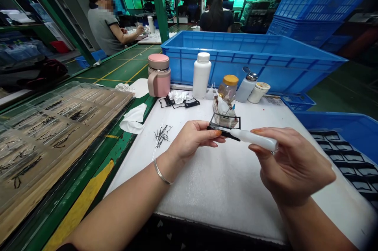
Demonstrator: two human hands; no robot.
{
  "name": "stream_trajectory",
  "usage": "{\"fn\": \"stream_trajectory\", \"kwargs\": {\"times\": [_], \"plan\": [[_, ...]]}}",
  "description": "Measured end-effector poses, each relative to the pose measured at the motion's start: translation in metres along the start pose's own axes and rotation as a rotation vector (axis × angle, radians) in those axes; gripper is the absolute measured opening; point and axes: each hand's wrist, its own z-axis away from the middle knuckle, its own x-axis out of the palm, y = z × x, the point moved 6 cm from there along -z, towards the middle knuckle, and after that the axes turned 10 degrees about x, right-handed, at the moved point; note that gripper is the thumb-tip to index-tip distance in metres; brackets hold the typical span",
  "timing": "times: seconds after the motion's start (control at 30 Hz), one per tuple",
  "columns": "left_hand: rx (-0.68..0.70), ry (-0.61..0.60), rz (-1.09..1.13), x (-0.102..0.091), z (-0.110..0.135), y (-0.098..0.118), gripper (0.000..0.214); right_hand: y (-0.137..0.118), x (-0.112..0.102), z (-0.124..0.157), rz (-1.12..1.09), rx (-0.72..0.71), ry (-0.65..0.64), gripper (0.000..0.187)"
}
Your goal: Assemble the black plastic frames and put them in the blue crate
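My left hand (pixel 196 138) is closed on a small black frame (pixel 234 121) with a clear window, held tilted above the white work surface (pixel 203 188). In my right hand (pixel 291 160) is a white squeeze bottle (pixel 255 139), lying nearly level. Its narrow nozzle points left and meets the lower bar of the frame, close to my left thumb; whether anything comes out cannot be seen. Left of my hands lies a loose pile of thin black strips (pixel 162 136). More black frame pieces (pixel 184 103) rest behind it beside crumpled white tissue (pixel 178 96).
A pink mug (pixel 159 75), white bottle (pixel 202 75), yellow-lidded jar (pixel 228 85) and pump bottle (pixel 246 85) line the back, before a large blue crate (pixel 251 58). Compartment trays (pixel 62 117) hold strips at left. Black frames (pixel 345 160) fill a right-hand bin. Two people sit beyond.
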Motion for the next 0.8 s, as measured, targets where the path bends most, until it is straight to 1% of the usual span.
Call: {"fn": "stream_trajectory", "kwargs": {"times": [0.4, 0.57, 0.8], "plan": [[-0.012, -0.002, -0.009, -0.0011, 0.0012, -0.0005, 0.023, 0.0004, -0.0004, 0.0010, 0.005, 0.023, 0.021, 0.030], [-0.019, 0.008, -0.021, -0.0011, 0.0009, -0.0012, 0.026, 0.0008, -0.0005, 0.0010, 0.034, 0.036, 0.029, 0.025], [-0.008, -0.009, -0.018, -0.0013, 0.0002, -0.0019, 0.022, -0.0004, 0.0000, 0.0006, 0.039, 0.026, 0.030, 0.026]]}}
